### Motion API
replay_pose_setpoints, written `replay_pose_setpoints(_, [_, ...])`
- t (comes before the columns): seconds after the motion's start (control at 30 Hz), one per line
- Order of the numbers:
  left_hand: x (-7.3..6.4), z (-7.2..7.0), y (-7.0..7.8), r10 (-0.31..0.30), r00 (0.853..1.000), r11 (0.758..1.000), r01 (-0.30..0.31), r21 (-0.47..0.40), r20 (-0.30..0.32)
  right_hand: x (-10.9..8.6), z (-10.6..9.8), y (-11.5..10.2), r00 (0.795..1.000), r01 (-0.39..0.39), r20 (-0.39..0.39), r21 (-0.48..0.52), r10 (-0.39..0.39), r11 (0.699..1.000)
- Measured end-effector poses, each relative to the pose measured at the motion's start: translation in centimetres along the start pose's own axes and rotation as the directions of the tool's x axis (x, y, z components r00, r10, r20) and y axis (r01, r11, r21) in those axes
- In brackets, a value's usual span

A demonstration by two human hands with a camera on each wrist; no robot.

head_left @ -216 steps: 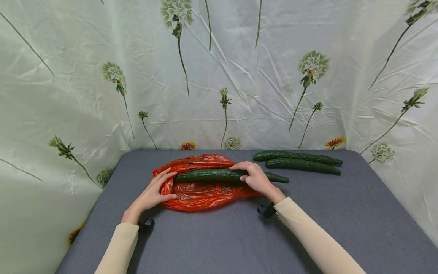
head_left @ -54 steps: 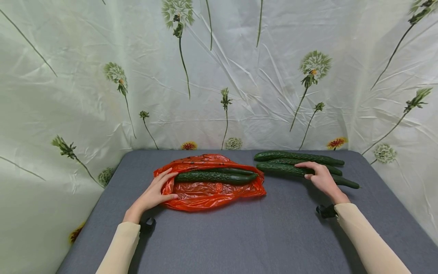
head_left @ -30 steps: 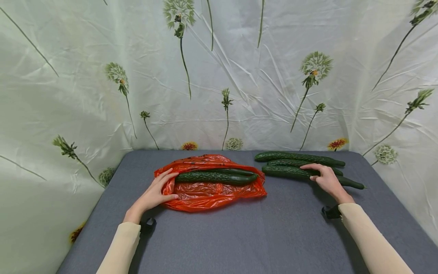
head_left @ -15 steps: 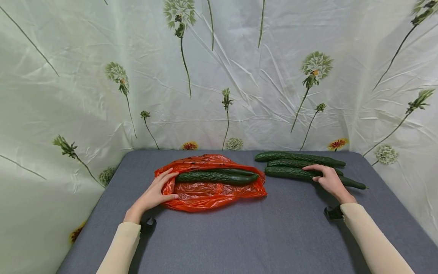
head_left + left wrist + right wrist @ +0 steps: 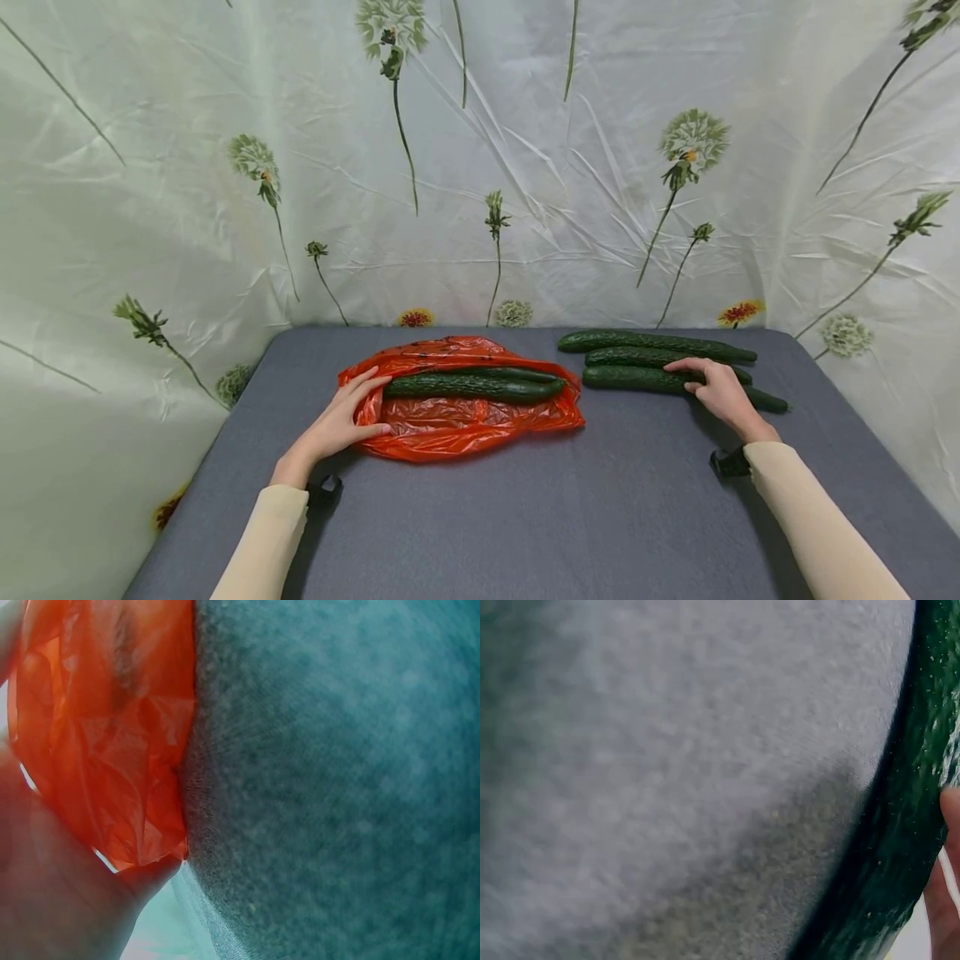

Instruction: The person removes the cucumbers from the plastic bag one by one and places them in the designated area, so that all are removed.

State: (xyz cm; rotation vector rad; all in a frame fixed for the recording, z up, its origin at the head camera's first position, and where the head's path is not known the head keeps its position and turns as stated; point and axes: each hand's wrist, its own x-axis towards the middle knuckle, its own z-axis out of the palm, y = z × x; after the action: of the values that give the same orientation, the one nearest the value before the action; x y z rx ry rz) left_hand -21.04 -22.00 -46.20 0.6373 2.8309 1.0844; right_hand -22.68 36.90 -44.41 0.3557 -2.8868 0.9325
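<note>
On the left of the table, in the head view, my left hand holds the left end of a red plastic bag. Fingers lie over its far side, the thumb on its near side; the left wrist view shows the thumb against the crinkled bag. Through the bag's opening two dark green cucumbers show, their left ends hidden. Over at the right, my right hand grips the nearest of three cucumbers, thumb on its near side. The right wrist view shows this bumpy cucumber close up, with fingertips beside it.
Behind the held cucumber lie a middle cucumber and a far cucumber, roughly parallel. The grey table ends at a flower-printed curtain at the back and sides.
My right hand has carried a cucumber from the bag to beside the two at the right. In the last half second its right end has shifted slightly left. My left hand stays put.
</note>
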Motion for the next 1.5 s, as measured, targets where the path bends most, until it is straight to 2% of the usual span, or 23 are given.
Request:
replay_pose_setpoints(0.13, [0.0,-0.1,0.0,0.001,1.0,1.0,-0.001,0.009,0.002,-0.1,0.3,0.1,1.0,-0.009,0.016,0.005,0.009,1.0])
replay_pose_setpoints(0.47, [-0.1,0.1,0.0,-0.008,1.0,1.0,0.008,0.006,-0.006,-0.1,0.7,0.2,0.998,0.029,-0.056,-0.002,-0.029,1.0])
replay_pose_setpoints(0.73, [-0.1,0.1,-0.1,0.0,1.0,1.0,0.0,0.015,-0.012,-0.4,0.7,0.0,0.999,-0.023,-0.04,0.04,0.025,0.999])
replay_pose_setpoints(1.03, [0.0,0.2,0.0,-0.004,1.0,1.0,0.004,0.023,-0.018,-0.3,1.1,-0.8,0.997,0.005,-0.072,0.099,0.003,0.995])
replay_pose_setpoints(1.5, [0.3,0.3,0.4,-0.01,1.0,0.998,0.011,0.055,-0.022,-0.1,1.8,-1.5,0.989,0.047,-0.142,0.099,-0.033,0.994])
